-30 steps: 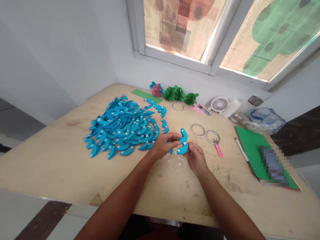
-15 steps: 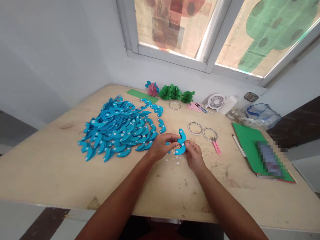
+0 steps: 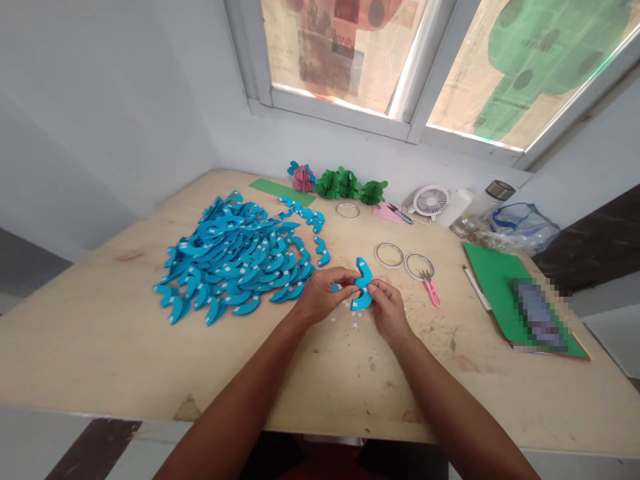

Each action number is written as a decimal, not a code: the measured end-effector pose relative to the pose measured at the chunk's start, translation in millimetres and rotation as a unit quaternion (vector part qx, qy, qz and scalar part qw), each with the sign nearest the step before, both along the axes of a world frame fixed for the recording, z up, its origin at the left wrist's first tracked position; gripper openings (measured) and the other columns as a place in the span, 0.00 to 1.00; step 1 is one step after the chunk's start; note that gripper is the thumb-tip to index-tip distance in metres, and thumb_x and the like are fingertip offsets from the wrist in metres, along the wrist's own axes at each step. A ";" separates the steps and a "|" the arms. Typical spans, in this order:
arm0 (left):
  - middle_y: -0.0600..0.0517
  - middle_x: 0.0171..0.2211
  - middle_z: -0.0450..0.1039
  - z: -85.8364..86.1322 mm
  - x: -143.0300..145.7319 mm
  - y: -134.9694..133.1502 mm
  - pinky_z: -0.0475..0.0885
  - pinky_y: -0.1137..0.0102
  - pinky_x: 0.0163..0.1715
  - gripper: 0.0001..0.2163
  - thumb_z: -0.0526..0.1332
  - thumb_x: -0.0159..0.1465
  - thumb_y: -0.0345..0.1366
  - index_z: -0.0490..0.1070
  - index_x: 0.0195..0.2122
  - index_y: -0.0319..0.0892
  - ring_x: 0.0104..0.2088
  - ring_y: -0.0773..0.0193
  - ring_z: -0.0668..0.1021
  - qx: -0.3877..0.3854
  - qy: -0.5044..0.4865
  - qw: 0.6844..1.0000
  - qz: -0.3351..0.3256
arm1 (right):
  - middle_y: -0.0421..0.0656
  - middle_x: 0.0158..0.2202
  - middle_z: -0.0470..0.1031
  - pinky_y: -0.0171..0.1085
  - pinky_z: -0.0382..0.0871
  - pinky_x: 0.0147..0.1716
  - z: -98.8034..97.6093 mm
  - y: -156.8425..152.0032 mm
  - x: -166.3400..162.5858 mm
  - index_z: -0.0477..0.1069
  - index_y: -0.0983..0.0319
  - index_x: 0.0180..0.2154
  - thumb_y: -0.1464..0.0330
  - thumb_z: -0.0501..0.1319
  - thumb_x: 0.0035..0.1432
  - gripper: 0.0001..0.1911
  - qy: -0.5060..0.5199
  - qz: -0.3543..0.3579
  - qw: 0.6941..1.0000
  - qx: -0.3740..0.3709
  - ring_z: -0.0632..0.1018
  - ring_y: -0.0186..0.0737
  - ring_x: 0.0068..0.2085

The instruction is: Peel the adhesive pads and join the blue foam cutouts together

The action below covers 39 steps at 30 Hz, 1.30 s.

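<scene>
Blue piece (image 3: 367, 271) is staying up between my two hands, over the surface (image 3: 310, 373).
From here I am watching my left hand (image 3: 323, 293) pinching it at its left side, near the middle, while my right hand (image 3: 390, 310) is pinching its right edge, so each grip is holding it between thumb and finger. The piece is curving in two lobes, one above the other, with white patches (image 3: 355, 305) showing. White bits (image 3: 355, 325) are lying scattered just below. To the left, a pile (image 3: 240, 247) of similar blue pieces is spreading out. Two rings (image 3: 389, 267) are lying beyond my right hand, and snips (image 3: 432, 292) are resting with their blades at the right-hand ring. Farther right, a pen (image 3: 477, 288) is lying beside a green sheet (image 3: 493, 287).
</scene>
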State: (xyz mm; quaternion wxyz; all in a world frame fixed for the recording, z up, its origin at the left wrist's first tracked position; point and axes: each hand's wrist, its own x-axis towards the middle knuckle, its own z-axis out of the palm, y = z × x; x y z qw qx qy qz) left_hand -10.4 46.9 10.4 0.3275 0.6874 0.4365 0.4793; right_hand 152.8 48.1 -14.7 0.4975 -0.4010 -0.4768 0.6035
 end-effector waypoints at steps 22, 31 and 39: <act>0.51 0.34 0.77 -2.0 1.3 0.3 0.73 0.71 0.35 0.08 0.62 0.54 0.31 0.75 0.36 0.41 0.33 0.65 0.77 0.007 -0.018 1.000 -0.020 | 0.36 0.20 0.67 0.32 0.59 0.24 -0.8 0.8 -1.6 0.71 0.61 0.23 0.64 0.64 0.47 0.08 0.014 -0.017 1.000 -0.011 0.65 0.32 0.23; 0.51 0.33 0.77 -5.3 1.7 0.9 0.72 0.72 0.35 0.09 0.63 0.54 0.31 0.74 0.37 0.41 0.32 0.65 0.77 0.016 -0.020 0.999 -0.020 | 0.37 0.20 0.67 0.32 0.59 0.24 -2.0 1.3 -1.1 0.71 0.62 0.22 0.64 0.65 0.46 0.08 -0.002 -0.031 0.999 -0.011 0.65 0.32 0.22; 0.50 0.34 0.78 -3.0 2.8 0.1 0.73 0.71 0.34 0.09 0.63 0.53 0.32 0.75 0.37 0.40 0.32 0.65 0.77 -0.008 -0.027 0.999 -0.025 | 0.37 0.20 0.67 0.33 0.59 0.24 -1.8 1.6 -2.0 0.71 0.62 0.23 0.64 0.65 0.46 0.08 -0.026 -0.052 0.998 0.016 0.66 0.32 0.23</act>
